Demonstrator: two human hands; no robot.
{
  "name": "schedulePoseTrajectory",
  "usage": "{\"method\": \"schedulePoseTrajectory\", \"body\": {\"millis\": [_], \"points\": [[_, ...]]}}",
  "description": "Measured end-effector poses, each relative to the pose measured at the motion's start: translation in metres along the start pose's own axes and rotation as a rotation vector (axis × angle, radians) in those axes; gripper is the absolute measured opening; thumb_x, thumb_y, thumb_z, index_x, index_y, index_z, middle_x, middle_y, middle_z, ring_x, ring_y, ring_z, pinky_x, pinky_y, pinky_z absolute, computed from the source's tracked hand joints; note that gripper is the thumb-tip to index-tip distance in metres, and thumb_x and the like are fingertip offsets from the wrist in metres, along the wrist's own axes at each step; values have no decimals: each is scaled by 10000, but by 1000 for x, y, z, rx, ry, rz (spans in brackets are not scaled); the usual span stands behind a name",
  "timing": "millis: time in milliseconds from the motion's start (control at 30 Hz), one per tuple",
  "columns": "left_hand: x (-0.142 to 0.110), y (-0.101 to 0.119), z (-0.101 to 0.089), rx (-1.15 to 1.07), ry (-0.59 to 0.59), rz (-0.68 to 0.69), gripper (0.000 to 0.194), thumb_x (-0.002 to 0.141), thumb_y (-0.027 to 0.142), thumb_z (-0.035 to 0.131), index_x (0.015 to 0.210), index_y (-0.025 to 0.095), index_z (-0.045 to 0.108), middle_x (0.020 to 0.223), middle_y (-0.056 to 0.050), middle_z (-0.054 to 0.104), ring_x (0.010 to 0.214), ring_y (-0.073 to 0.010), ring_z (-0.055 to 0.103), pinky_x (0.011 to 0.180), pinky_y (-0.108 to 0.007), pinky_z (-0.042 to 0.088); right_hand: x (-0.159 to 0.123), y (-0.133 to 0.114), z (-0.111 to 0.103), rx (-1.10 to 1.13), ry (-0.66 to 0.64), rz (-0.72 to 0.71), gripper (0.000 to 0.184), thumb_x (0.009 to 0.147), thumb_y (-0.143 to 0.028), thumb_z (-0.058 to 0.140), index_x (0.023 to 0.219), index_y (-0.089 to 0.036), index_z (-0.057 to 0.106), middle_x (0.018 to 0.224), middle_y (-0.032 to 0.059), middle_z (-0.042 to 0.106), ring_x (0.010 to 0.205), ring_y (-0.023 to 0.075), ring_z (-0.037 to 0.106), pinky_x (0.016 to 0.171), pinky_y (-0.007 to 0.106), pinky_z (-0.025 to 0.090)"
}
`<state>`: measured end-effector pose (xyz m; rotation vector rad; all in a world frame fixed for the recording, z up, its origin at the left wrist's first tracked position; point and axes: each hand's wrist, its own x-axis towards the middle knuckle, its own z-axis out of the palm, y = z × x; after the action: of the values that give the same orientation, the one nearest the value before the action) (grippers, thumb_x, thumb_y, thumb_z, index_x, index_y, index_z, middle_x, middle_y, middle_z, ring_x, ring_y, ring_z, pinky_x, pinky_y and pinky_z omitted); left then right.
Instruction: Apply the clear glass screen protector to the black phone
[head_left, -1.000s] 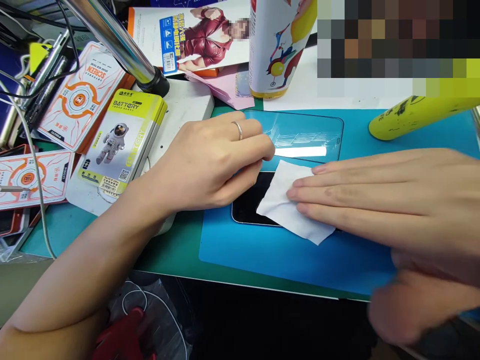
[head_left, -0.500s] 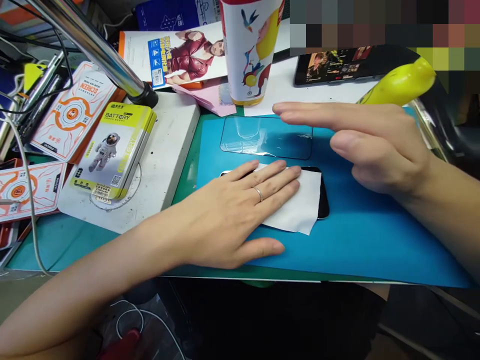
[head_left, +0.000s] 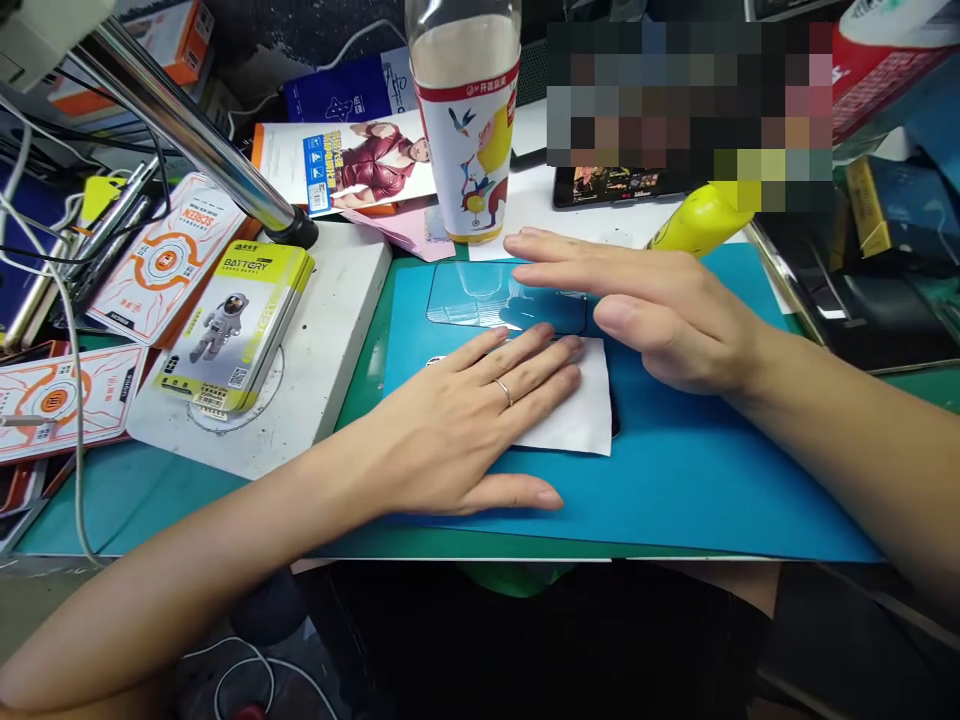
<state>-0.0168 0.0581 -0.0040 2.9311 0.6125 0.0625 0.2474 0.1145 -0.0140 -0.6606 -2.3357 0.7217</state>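
My left hand (head_left: 465, 420), a ring on one finger, lies flat with fingers outstretched on a white wipe (head_left: 574, 410). Under the wipe is a dark phone (head_left: 616, 415); only slivers of its edges show. My right hand (head_left: 667, 310) hovers to the right, fingers stretched out and holding nothing. Its fingertips overlap the view of a clear screen protector (head_left: 487, 295) with a black border, which lies behind the phone on the blue mat (head_left: 675, 480).
A white lamp base (head_left: 330, 300) at left carries yellow battery boxes (head_left: 232, 325), with orange-and-white screen boxes (head_left: 169, 260) beside it. Behind the mat stand a printed cup (head_left: 476, 150), a lit tablet (head_left: 615, 185) and a yellow bulb-shaped thing (head_left: 701, 220).
The view has shifted, showing more of the cup's top and the right side. My left hand stays flat on the wipe, now covering more of the phone's right end; my right hand remains raised, closer to my left.
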Motion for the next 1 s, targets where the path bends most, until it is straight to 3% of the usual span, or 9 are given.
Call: {"method": "schedulePoseTrajectory", "body": {"millis": [133,233,333,433,567,700,867,1000], "points": [[-1,4,2,-13,-21,83,992,1074,799,286,1723,50,270,1814,-183,217,1718,-306,196,1410,-493,187,3,1,2,-38,-47,-55,504,1115,-298,432,1595,-240,577,1724,83,487,1614,253,438,1344,515,361],[-4,12,3,-14,-17,12,986,1074,793,304,1716,46,293,1794,-208,278,1706,-318,241,1396,-499,232,6,0,4,-139,-102,-37,472,1104,-245,464,1548,-204,617,1730,101,470,1623,229,420,1345,465,380],[-7,17,4,-4,6,-72,1011,1056,809,347,1694,25,335,1780,-239,301,1685,-365,291,1371,-523,282,9,1,6,-192,-68,-31,458,1090,-174,444,1486,-210,672,1719,73,494,1598,215,457,1336,396,401],[-7,12,2,27,31,32,1013,1039,813,405,1661,14,400,1758,-239,363,1662,-376,347,1343,-502,334,10,2,7,-212,-69,-35,436,1094,-168,440,1433,-221,709,1655,75,581,1548,212,532,1306,385,450],[-10,-7,-9,111,82,156,747,1127,661,373,1528,69,591,1609,-192,605,1512,-341,567,1239,-449,459,12,-3,6,-218,-29,-150,287,1083,-213,556,1275,-180,767,1331,116,810,1305,228,741,1127,408,617],[-20,-18,-21,139,143,162,648,1160,560,356,1397,53,683,1442,-202,722,1340,-330,682,1062,-435,570,13,-14,6,-226,-37,-255,173,1038,-213,651,1152,-155,767,1149,103,841,1060,205,792,933,346,660],[-26,-20,-23,155,156,128,593,1155,550,398,1340,75,700,1327,-201,758,1176,-308,740,917,-412,603,11,-27,4,-230,-134,-274,150,1035,-323,677,1056,-180,718,1044,89,793,929,203,734,831,344,620],[-26,-22,-20,86,161,125,605,1150,576,388,1332,89,696,1325,-203,752,1193,-310,734,983,-426,605,7,-29,-1,-329,-233,-173,381,998,-543,717,1060,-173,653,1156,153,733,1011,266,701,825,397,589]]}}
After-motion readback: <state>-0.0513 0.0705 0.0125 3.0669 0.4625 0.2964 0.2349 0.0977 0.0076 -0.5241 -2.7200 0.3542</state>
